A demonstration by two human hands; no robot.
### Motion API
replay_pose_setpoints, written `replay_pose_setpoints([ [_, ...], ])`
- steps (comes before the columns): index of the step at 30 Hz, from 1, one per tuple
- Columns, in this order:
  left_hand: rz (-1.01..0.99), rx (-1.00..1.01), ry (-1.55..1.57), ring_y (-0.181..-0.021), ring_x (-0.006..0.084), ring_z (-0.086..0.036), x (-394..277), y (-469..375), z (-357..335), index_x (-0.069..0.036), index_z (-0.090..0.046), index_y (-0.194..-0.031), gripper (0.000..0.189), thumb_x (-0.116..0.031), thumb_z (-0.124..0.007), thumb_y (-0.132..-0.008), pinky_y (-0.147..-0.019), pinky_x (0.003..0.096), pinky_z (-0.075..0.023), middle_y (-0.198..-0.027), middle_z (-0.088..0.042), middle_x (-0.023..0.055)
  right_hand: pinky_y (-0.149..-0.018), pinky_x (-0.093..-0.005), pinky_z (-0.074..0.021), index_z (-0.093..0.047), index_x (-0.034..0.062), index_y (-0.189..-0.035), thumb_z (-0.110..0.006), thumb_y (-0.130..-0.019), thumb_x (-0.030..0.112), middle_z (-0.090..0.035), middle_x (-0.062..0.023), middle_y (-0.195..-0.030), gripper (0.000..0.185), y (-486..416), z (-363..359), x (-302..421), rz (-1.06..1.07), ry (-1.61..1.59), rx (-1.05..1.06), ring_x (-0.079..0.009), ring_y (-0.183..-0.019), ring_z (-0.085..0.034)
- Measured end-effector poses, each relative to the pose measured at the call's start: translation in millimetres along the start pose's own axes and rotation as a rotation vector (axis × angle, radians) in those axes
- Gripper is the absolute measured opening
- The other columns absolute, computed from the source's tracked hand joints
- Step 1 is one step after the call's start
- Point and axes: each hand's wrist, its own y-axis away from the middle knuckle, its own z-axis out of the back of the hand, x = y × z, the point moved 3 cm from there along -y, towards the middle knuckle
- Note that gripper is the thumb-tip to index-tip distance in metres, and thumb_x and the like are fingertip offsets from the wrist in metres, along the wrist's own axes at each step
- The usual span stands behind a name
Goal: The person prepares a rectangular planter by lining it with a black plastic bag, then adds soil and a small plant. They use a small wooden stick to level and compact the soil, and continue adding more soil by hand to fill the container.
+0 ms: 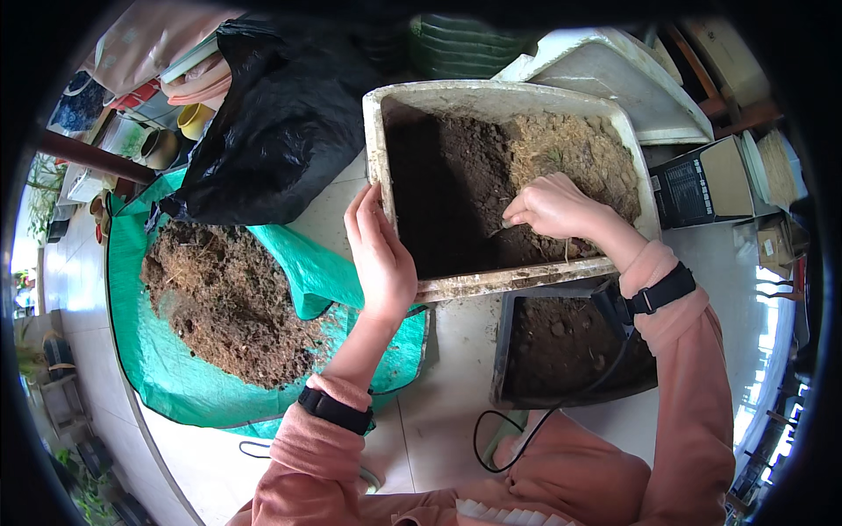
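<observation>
A white foam box (513,283) holds dark soil (473,151) on its left and lighter, fibrous soil (572,144) at the upper right. My right hand (549,207) is inside the box, its fingers closed on the handle of a small tool (503,227); the tool's far end is hard to make out against the soil. Against the outer left wall of the box rests my left hand (381,250), fingers extended and holding nothing. Left of it, a heap of brown soil (223,302) lies on a green tarp (158,388).
Below the box stands a dark plastic tub (503,355) of soil. A black plastic bag (283,131) overlaps the tarp's upper edge. Behind the box are a foam lid (605,85) and green ribbed containers (467,46). A printed cardboard box (697,181) stands right. A black cable (526,447) hangs near my legs.
</observation>
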Motion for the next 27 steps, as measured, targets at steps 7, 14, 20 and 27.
replay_pose_setpoints([
  [7, -0.012, 0.006, -0.023, -0.111, 0.0347, -0.052, -3, 0, 0, 0.002, -0.047, -0.124, 0.028, 0.001, -0.040, -0.098, -0.096, 0.0384, -0.0447, -0.122, -0.049, 0.0207, -0.077, -0.0380, -0.0518, -0.073, 0.0115, -0.105, -0.061, -0.090, 0.020, -0.072, -0.0106, -0.098, 0.021, 12, 11, 5, -0.132, -0.192, -0.183, -0.0256, -0.081, -0.069],
  [14, 0.007, 0.011, -0.017, -0.111, 0.0344, -0.053, -1, 0, 0, 0.002, -0.048, -0.123, 0.027, 0.002, -0.040, -0.097, -0.096, 0.0382, -0.0448, -0.123, -0.049, 0.0205, -0.072, -0.0334, -0.0480, -0.074, 0.0099, -0.095, -0.062, -0.086, 0.008, -0.072, -0.0069, -0.095, 0.015, 20, 22, 7, -0.101, 0.040, 0.241, -0.0148, -0.079, -0.066],
  [20, 0.019, -0.006, -0.020, -0.110, 0.0350, -0.053, -1, 1, -1, 0.002, -0.048, -0.123, 0.028, 0.003, -0.041, -0.096, -0.096, 0.0387, -0.0452, -0.122, -0.049, 0.0207, -0.042, -0.0373, -0.0335, -0.060, 0.0056, -0.056, -0.060, -0.067, 0.002, -0.055, -0.0107, -0.053, 0.011, 7, -18, 7, 0.190, 0.515, -0.009, -0.0204, -0.046, -0.053],
  [27, -0.005, -0.044, -0.009, -0.110, 0.0337, -0.053, -2, 3, -2, 0.001, -0.050, -0.121, 0.024, 0.000, -0.039, -0.099, -0.096, 0.0380, -0.0437, -0.119, -0.052, 0.0190, -0.045, -0.0358, -0.0388, -0.068, 0.0061, -0.082, -0.057, -0.080, 0.007, -0.064, -0.0152, -0.073, 0.012, 32, -25, 7, 0.251, 0.574, -0.158, -0.0208, -0.056, -0.061],
])
